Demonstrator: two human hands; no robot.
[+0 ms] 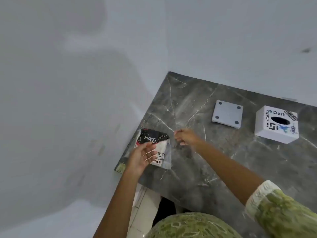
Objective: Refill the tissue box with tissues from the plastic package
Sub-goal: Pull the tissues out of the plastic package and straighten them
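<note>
Green patterned sleeves [283, 212] are seen lowest, the left hand [142, 156] spread loosely over the plastic package [154, 148] at centre left, the right hand [186, 138] curled empty beside it; the wrapper is best pinned before tearing, the tissue box [276, 124] lying far right.

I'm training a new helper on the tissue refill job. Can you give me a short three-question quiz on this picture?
1. True or false: the tissue box stands right of its loose base plate.
2. Which hand is on the plastic package?
A. left hand
B. right hand
C. both
3. Fill in: the package lies near the table's ____ corner, by the wall.

Key:
1. True.
2. A. The right hand hovers beside the package, fingers curled, apparently holding nothing.
3. Left.
</note>
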